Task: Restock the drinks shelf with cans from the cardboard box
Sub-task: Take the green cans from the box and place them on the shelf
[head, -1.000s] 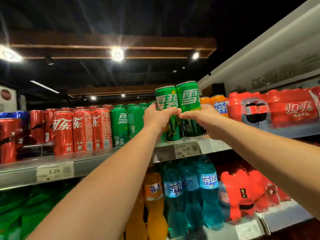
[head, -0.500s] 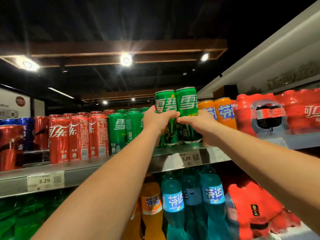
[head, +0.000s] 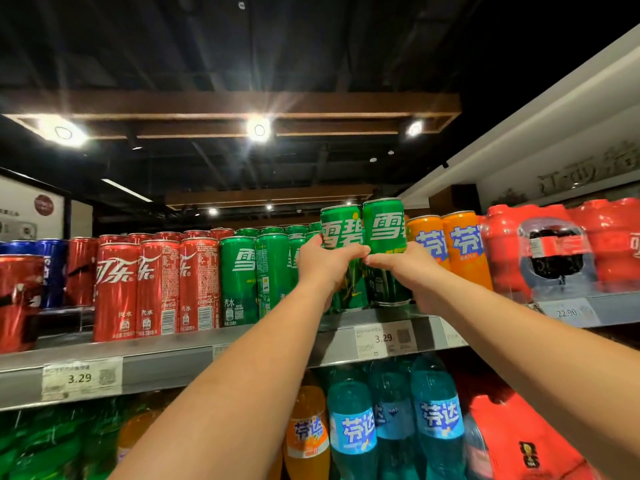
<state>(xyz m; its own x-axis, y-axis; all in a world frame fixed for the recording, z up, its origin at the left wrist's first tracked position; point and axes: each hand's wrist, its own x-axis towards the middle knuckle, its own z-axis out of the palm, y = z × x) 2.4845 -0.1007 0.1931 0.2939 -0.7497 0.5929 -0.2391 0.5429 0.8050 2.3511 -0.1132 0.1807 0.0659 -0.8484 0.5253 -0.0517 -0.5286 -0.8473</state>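
Two tall green cans stand side by side at the front of the grey drinks shelf point(head: 194, 355). My left hand point(head: 323, 263) grips the left green can point(head: 341, 230) round its middle. My right hand point(head: 405, 268) grips the right green can point(head: 384, 225) the same way, thumbs nearly touching. Both cans' bases appear to rest on the shelf, between a row of green cans point(head: 239, 278) on the left and orange cans point(head: 465, 244) on the right. The cardboard box is out of view.
Red cola cans point(head: 157, 289) fill the shelf's left part, with blue cans point(head: 52, 268) beyond. Red shrink-wrapped bottle packs point(head: 554, 251) stand at the right. Orange and blue bottles point(head: 351, 431) fill the shelf below. Price tags point(head: 382, 337) line the shelf edge.
The view has tilted upward, so the shelf sits lower in frame. Both hands keep their grip on the two green cans, which stay at the shelf's front.
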